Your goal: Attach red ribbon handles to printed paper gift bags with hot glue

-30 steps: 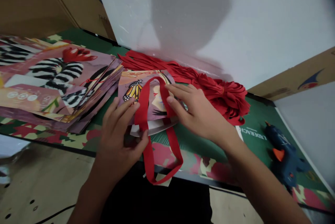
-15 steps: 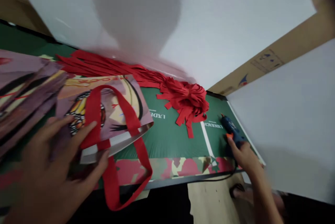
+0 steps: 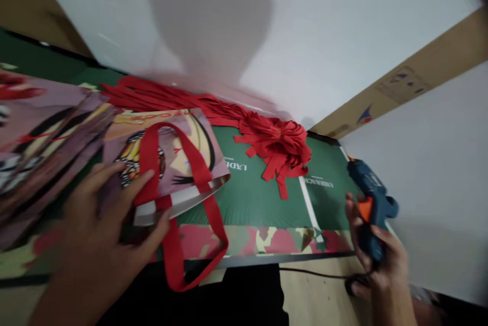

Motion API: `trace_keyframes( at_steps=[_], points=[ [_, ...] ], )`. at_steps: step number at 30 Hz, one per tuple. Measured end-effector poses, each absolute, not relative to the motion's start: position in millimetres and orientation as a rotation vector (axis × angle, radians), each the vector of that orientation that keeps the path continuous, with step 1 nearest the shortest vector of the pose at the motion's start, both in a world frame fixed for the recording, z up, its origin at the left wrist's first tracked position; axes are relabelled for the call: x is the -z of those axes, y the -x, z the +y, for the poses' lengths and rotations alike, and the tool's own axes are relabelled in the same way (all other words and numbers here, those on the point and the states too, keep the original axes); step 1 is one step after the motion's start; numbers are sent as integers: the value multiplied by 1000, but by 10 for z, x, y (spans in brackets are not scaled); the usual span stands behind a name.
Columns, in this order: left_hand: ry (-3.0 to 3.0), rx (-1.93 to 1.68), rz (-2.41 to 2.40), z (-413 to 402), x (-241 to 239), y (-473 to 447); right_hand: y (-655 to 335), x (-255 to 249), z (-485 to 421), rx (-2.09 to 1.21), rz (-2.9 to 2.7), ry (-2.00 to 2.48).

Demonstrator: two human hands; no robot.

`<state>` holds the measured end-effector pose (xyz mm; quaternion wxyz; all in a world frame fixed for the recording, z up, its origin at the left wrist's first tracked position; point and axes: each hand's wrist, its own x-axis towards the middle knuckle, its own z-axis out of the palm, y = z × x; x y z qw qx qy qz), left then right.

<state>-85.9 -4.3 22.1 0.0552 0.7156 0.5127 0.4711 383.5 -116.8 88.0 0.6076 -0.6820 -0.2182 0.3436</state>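
"Paper bag (image 3: 173, 163), where is it?"

"It lies on the bench (image 3: 263, 209), on the left side. Its open end faces the person and shows a bent white edge (image 3: 186, 205)."

"What is the bench like?"

"Green and smooth, with small white letters (image 3: 239, 167). Along the front runs a band (image 3: 267, 239) with red, green and cream blobs. Behind it stands a big flat white board (image 3: 324, 36) with a gray shadow (image 3: 213, 10) on it. At the right is brown cardboard (image 3: 412, 82). Down below is a pale floor (image 3: 312, 293)."

"And the bag's picture?"

"An orange and black butterfly on purple. A flat red strap (image 3: 174, 252) loops over it and hangs past the bench's front edge."

"What do the hands do?"

"The left hand (image 3: 101, 229) has its fingers spread wide, with the tips on the bag and the strap. I can't tell if its thumb pinches anything. The right hand (image 3: 394, 260) has its grip curled around a blue glue gun (image 3: 379, 209) with an orange trigger (image 3: 365, 209)."

"What else is there?"

"Soft red ribbons (image 3: 282, 135) in a ruffled bunch at the back, and a messy pile of printed paper (image 3: 46, 117) at the left. A thin black cord (image 3: 312, 273) runs below the bench."
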Motion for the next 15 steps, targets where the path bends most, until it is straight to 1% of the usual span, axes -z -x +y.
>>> trace_keyframes(
  at_steps=[3,6,9,12,15],
  points=[
    [-2290,-1297,1666,-90,-325,852,-3455,-867,-1130,-929,-530,1295],
    [-2300,-1245,1664,-122,-388,842,-3101,-895,-1009,-1226,-646,1208],
    [-2306,-1256,1655,-129,-404,842,-2738,-1001,-897,-1500,-746,1420],
    [-2315,-1253,1646,-123,-392,846,-2411,-1111,-794,-1561,-788,1750],
    [-2326,-1256,1644,-119,-374,849,-2183,-1133,-674,-1687,-932,1745]
  ],
)
